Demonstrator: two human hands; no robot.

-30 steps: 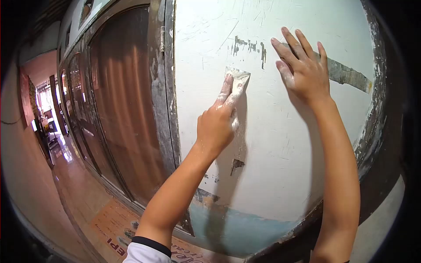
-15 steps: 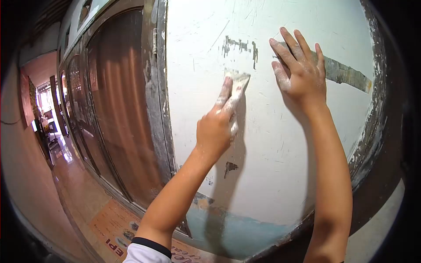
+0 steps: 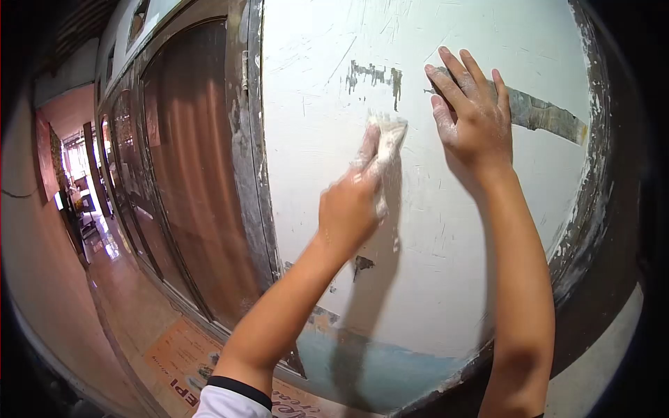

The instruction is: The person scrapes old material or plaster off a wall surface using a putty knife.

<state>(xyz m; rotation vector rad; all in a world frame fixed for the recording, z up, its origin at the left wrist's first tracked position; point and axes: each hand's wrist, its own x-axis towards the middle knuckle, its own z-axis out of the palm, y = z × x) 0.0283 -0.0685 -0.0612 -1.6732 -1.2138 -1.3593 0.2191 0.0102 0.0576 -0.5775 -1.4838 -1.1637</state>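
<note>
My left hand [image 3: 354, 198], dusted with white powder, is wrapped round a scraper [image 3: 394, 128]. The scraper's flat, wide blade points up and lies against the white painted panel [image 3: 432, 223]. Its handle is mostly hidden in my fingers. Just above the blade are dark bare patches [image 3: 375, 72] where paint is gone. To the right, my right hand [image 3: 477, 122] rests flat on the panel with fingers spread, also powdery. It partly covers the left end of a long grey bare strip [image 3: 547, 117].
A dark wooden door with a curtain behind glass [image 3: 191, 160] stands left of the panel. A worn frame [image 3: 592, 160] borders the right side. Printed orange sheeting [image 3: 178, 359] lies on the floor, and a corridor [image 3: 104, 240] runs off at far left.
My left hand and the scraper have shifted slightly right and a little down across the panel, blurred by motion. My right hand keeps its place on the panel; the view has moved slightly.
</note>
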